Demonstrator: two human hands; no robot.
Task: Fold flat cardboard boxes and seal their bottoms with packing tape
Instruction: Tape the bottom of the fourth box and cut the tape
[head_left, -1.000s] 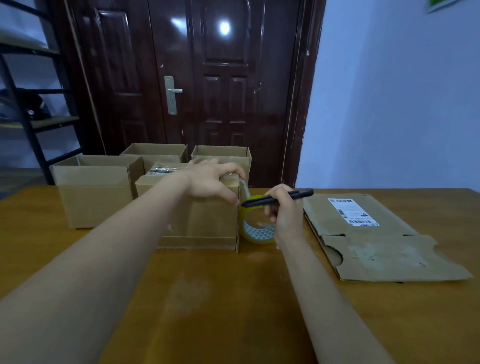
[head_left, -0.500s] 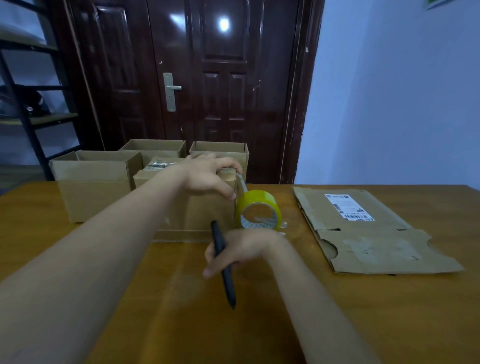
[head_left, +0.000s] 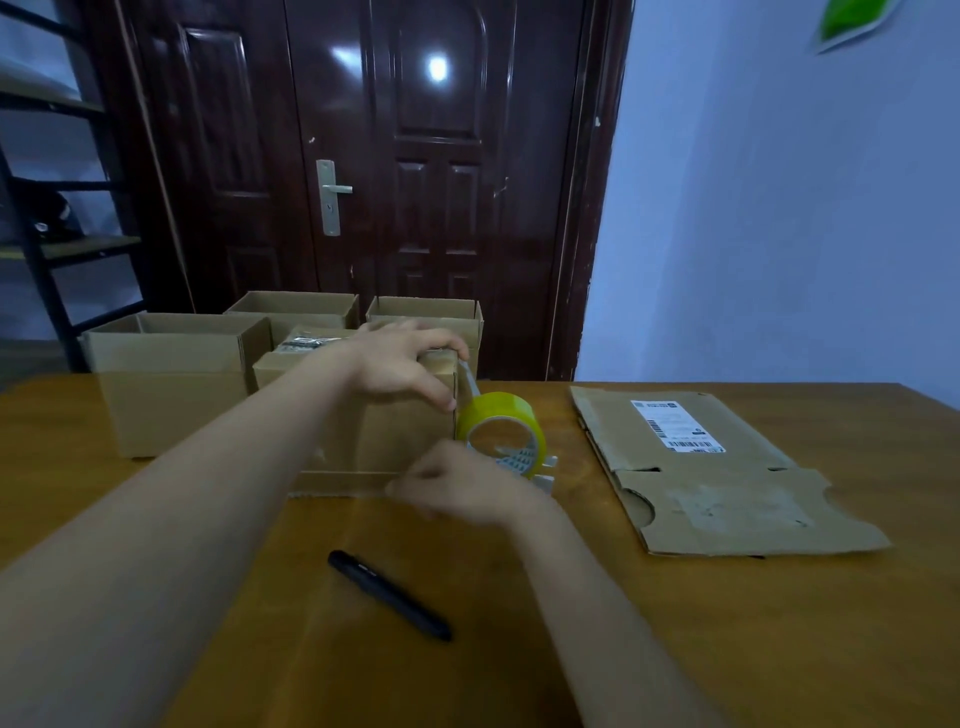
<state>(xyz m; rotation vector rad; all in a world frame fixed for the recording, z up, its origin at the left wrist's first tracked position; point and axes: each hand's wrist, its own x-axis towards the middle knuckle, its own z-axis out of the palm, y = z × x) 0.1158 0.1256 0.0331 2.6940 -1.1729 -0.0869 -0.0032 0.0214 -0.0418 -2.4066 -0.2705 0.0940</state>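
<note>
1. Your left hand lies palm-down on the top right edge of the box in work, fingers curled over the corner and pressing down the end of a tape strip. The hand is pressing, not gripping.
2. That strip runs from the corner down to the yellow tape roll, which stands on edge on the table, touching or just beside the box's right side.
3. Your right hand is blurred, low in front of the roll, fingers loosely curled. Whether it has hold of anything you cannot tell from this view; it looks empty.
4. The black pen lies free on the table, nearer you, apart from both hands.
5. Done, by the look of it: three open boxes stand folded behind and to the left of the box in work.
6. In hand: the taping of this box. The strip is stuck at one end only and not yet cut from the roll.
7. Left: a flat cardboard sheet with a shipping label lies unfolded to your right, well apart from the roll.
</note>
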